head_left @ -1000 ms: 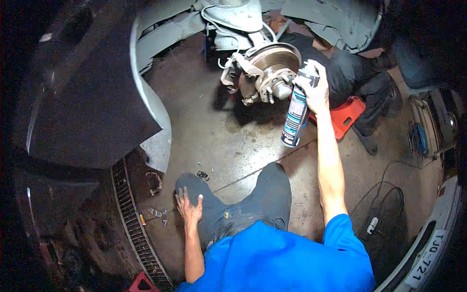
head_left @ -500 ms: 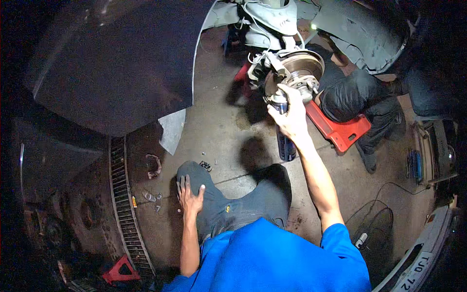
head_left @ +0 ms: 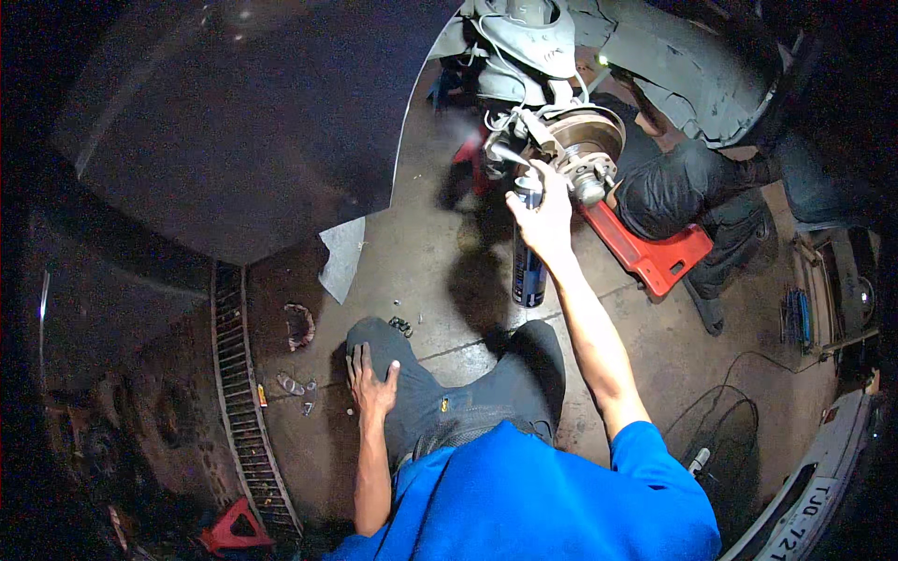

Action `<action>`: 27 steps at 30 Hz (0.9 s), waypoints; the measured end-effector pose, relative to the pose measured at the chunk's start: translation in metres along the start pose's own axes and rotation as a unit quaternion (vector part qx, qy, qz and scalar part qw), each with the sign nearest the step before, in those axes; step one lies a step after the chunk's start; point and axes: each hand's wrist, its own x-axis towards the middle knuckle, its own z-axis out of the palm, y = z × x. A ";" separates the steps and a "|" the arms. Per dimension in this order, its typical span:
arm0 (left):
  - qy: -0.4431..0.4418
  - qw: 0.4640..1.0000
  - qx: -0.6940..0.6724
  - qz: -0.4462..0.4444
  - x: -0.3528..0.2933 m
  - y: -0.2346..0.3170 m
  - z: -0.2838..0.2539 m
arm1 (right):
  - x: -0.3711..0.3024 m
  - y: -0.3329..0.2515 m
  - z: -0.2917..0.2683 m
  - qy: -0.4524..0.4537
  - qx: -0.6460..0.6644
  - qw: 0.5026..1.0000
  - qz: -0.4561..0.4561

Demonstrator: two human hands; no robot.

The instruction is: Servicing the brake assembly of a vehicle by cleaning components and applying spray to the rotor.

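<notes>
My right hand grips a tall blue-and-white spray can, held upright with its nozzle up near a brake disc and hub on a raised car. The can's top sits just left of the hub, beside the caliper. My left hand rests flat on my left knee, fingers spread, holding nothing. I am crouched on the concrete floor in dark trousers and a blue shirt.
A dark car fender fills the upper left. Another person in dark clothes sits on a red creeper seat right of the hub. A floor drain grate, small loose parts, cables and a red stand lie around.
My right hand has carried the spray can leftward and closer to the hub. The view has shifted right. My left hand stays on my knee.
</notes>
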 end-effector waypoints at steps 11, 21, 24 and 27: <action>-0.004 1.000 0.004 0.005 0.002 -0.011 0.005 | -0.001 -0.011 0.020 0.007 -0.050 0.999 0.001; -0.022 1.000 0.015 -0.013 0.004 -0.005 0.001 | -0.041 0.006 0.032 -0.015 0.004 0.994 0.109; -0.026 0.999 0.025 -0.015 0.004 -0.007 0.000 | -0.036 -0.003 0.032 0.004 0.041 0.995 0.092; -0.030 0.999 0.014 -0.009 0.006 -0.004 -0.001 | -0.036 0.002 0.033 0.014 0.053 0.994 0.089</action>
